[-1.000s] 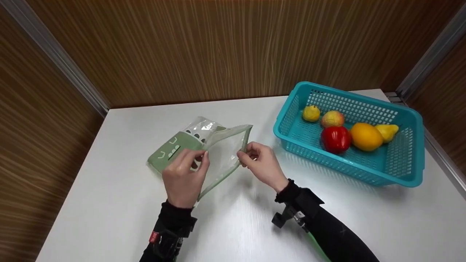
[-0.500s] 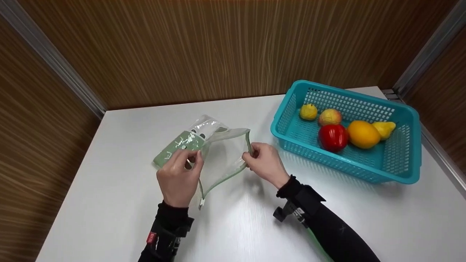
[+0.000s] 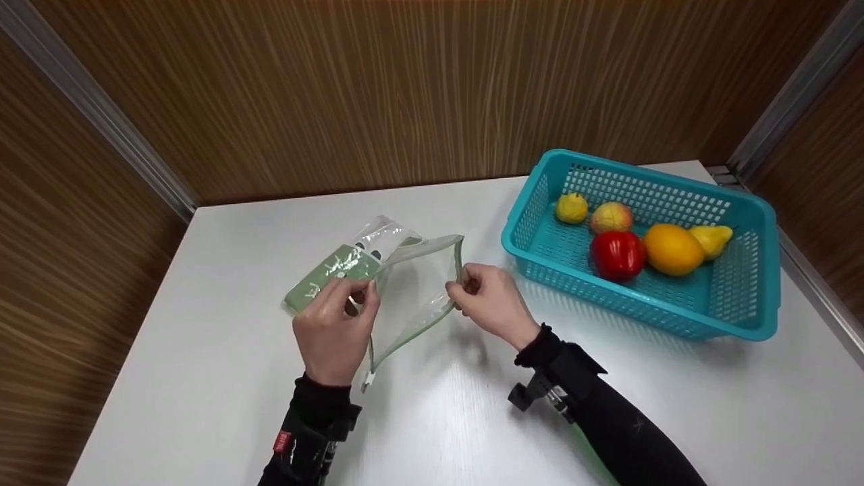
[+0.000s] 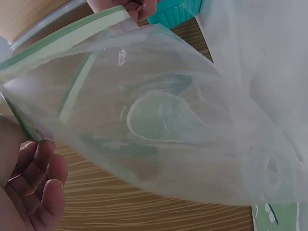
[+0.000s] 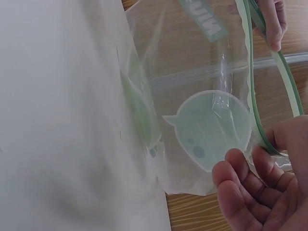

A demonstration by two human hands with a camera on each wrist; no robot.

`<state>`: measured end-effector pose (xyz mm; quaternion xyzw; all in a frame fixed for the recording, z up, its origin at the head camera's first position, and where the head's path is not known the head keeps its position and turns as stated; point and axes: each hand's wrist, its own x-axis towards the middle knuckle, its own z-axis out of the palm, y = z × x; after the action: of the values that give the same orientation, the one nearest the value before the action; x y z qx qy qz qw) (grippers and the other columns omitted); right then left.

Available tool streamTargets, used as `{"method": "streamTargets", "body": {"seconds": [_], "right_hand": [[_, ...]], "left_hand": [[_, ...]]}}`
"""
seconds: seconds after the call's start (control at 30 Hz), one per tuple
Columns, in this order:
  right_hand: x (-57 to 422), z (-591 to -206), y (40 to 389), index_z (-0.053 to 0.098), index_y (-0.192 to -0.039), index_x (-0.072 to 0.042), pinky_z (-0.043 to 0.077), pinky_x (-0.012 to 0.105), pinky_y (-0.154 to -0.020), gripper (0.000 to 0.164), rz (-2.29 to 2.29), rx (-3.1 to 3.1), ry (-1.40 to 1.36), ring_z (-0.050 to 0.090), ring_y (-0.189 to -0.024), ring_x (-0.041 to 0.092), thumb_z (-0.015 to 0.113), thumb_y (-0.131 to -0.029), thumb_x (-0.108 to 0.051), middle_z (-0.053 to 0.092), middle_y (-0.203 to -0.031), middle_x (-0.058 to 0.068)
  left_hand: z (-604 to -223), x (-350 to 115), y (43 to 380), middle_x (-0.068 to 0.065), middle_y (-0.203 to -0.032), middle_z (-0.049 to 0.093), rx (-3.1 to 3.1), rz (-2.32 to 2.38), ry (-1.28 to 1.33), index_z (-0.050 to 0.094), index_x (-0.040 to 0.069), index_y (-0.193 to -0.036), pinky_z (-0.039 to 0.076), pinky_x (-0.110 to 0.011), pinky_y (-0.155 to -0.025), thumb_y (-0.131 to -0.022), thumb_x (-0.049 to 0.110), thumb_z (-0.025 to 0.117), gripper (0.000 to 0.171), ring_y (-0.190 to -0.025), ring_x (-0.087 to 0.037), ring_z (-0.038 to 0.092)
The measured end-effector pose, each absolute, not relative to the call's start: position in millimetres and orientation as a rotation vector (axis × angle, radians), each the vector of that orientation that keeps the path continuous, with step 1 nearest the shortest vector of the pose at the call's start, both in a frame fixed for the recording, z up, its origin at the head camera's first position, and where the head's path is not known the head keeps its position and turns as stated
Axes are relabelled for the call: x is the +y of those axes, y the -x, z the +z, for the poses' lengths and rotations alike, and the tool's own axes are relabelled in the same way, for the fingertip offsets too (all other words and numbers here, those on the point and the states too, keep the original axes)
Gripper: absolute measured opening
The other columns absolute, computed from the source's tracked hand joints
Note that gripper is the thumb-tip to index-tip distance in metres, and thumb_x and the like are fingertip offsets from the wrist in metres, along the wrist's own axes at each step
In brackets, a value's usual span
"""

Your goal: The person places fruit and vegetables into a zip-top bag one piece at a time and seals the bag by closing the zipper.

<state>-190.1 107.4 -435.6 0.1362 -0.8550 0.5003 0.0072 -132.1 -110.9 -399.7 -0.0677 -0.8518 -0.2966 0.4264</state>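
A clear zip bag [image 3: 415,297] with a green rim and a green printed cartoon face stands between my hands, its mouth spread wide. My left hand [image 3: 334,331] pinches one side of the rim between thumb and fingers. The opposite side of the rim is pinched by my right hand [image 3: 496,304]. A white zip slider [image 3: 368,381] hangs at the near corner of the mouth. The printed bottom part lies on the table behind my left hand. In the right wrist view the bag [image 5: 211,125] shows a pale green printed shape, and I see nothing inside it.
A teal plastic basket [image 3: 628,307] stands to the right. It holds a red bell pepper [image 3: 617,255], an orange fruit [image 3: 673,250], a yellow pear [image 3: 712,241], a peach-like fruit [image 3: 611,217] and a small yellow fruit [image 3: 572,208]. Wood-grain panels [image 3: 351,101] wall the white table [image 3: 223,378].
Both hands have shifted slightly, and the bag's mouth is spread wider than a second ago. Its printed bottom part has tilted a little. Both hands keep their pinch on the rim.
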Motion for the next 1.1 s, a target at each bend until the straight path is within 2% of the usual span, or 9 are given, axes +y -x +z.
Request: {"method": "streamTargets", "body": {"seconds": [0.27, 0.6, 0.87, 1.0, 1.1], "right_hand": [[114, -417, 189, 0.069, -0.079, -0.02, 0.043, 0.022, -0.057, 0.023, 1.437, -2.611, -0.484, 0.057, -0.062, 0.007, 0.065, -0.087, -0.042, 0.066, -0.069, -0.003], [141, -400, 192, 0.068, -0.1, -0.016, 0.053, 0.023, -0.069, 0.022, 1.456, -2.584, -0.406, 0.063, -0.084, 0.018, 0.065, -0.088, -0.034, 0.071, -0.094, 0.001], [162, -400, 184, 0.059, -0.123, -0.02, 0.051, 0.036, -0.085, 0.043, 1.399, -2.624, -0.377, 0.056, -0.109, 0.017, 0.07, -0.085, -0.037, 0.063, -0.121, 0.001], [179, -394, 176, 0.054, -0.129, -0.021, 0.05, 0.043, -0.092, 0.049, 1.357, -2.669, -0.412, 0.053, -0.118, 0.022, 0.07, -0.085, -0.036, 0.058, -0.13, 0.004], [196, -385, 171, 0.051, -0.133, -0.022, 0.049, 0.049, -0.096, 0.052, 1.251, -2.727, -0.429, 0.05, -0.123, 0.027, 0.069, -0.086, -0.036, 0.055, -0.134, 0.006]], "left_hand": [[-401, -111, 134, -0.001, -0.065, 0.067, -2.16, -0.732, 0.189, 0.067, 0.01, -0.075, 0.05, -0.026, -0.046, -0.08, 0.012, 0.069, 0.006, -0.052, -0.009, 0.058], [-405, -108, 134, -0.003, -0.065, 0.067, -2.176, -0.729, 0.181, 0.067, 0.011, -0.074, 0.047, -0.023, -0.046, -0.081, 0.013, 0.07, 0.007, -0.051, -0.012, 0.059], [-407, -107, 134, 0.0, -0.063, 0.065, -2.183, -0.744, 0.173, 0.067, 0.012, -0.074, 0.046, -0.023, -0.046, -0.081, 0.014, 0.07, 0.007, -0.049, -0.013, 0.059], [-406, -108, 134, 0.0, -0.063, 0.065, -2.182, -0.758, 0.173, 0.067, 0.011, -0.074, 0.046, -0.023, -0.046, -0.081, 0.013, 0.07, 0.007, -0.049, -0.016, 0.06], [-406, -108, 134, 0.0, -0.064, 0.066, -2.185, -0.753, 0.178, 0.067, 0.012, -0.074, 0.046, -0.023, -0.046, -0.081, 0.013, 0.07, 0.008, -0.049, -0.014, 0.059]]}}
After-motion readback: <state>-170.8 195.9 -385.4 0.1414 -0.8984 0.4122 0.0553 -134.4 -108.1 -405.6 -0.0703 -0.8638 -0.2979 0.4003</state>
